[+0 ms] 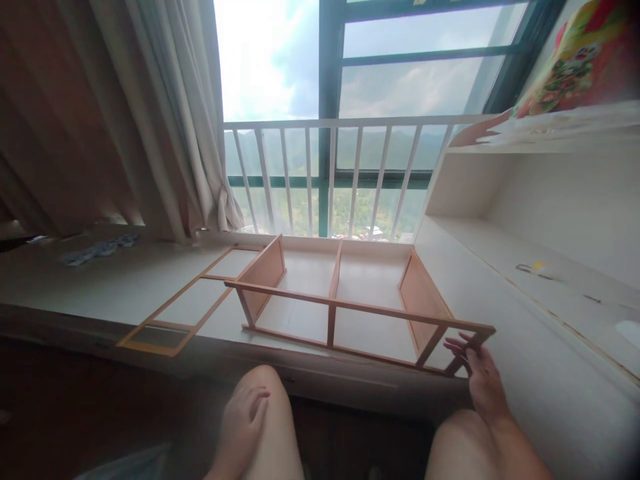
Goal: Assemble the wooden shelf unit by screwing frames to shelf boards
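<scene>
A light-brown wooden shelf frame (331, 320) lies on its side on the white window ledge, with panels across it dividing it into bays. At its right end, my right hand (483, 377) has its fingers around the short end bar. My left hand (245, 417) rests on my left knee, holding nothing, its fingers laid loosely over the skin. Left of the shelf, a flat ladder-like wooden frame (165, 308) lies on the ledge, its far end close to the shelf's left panel.
Behind the ledge (220, 325) stand a white railing (357, 177) and a window. A grey curtain (170, 120) hangs at left, near several small wrapped items (103, 250). At right, a white cabinet (480, 280) bears a yellow-tipped small object (537, 268) and a colourful bag (575, 67).
</scene>
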Demonstrator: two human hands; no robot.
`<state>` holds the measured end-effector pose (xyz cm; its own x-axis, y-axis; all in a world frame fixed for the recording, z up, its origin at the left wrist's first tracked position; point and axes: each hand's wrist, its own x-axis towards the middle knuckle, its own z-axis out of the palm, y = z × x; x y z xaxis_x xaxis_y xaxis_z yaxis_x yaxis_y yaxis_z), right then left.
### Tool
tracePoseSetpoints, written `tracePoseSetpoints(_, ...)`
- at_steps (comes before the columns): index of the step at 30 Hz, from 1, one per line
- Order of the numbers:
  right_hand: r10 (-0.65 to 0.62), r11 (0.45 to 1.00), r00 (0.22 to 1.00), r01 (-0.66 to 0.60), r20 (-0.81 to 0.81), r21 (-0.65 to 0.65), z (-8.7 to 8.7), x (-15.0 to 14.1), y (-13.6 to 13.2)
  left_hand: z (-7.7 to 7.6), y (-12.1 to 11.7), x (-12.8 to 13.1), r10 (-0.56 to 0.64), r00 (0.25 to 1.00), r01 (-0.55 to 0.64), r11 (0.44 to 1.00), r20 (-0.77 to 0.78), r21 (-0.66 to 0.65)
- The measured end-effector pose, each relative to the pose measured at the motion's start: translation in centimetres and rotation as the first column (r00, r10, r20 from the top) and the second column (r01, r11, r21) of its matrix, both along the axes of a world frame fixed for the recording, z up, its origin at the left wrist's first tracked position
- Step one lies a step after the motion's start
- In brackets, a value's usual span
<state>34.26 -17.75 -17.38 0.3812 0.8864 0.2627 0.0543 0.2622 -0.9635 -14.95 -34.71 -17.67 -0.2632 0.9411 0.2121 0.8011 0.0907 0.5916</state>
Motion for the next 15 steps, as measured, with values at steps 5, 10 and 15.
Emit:
tracePoseSetpoints(5, 0.228, 0.963, 0.969, -0.239, -0.097, -0.128, -0.1, 1.7, -0.4, 0.0, 0.9, -0.1, 0.012, 0.99, -0.017, 0.999, -0.14, -0.032)
tracePoseSetpoints(10, 0.433, 0.886, 0.891, -0.449, -0.137, -0.121, 1.4, 2.3, -0.7, -1.0, 1.3, -1.1, 0.016, 0.991, -0.022, 0.999, -0.134, -0.041)
tracePoseSetpoints(15, 0.528, 0.833, 0.834, -0.545, -0.16, -0.095, 2.7, 0.1, -1.6, -1.0, 2.1, -1.0, -0.01, 0.993, 0.005, 0.999, -0.114, -0.037)
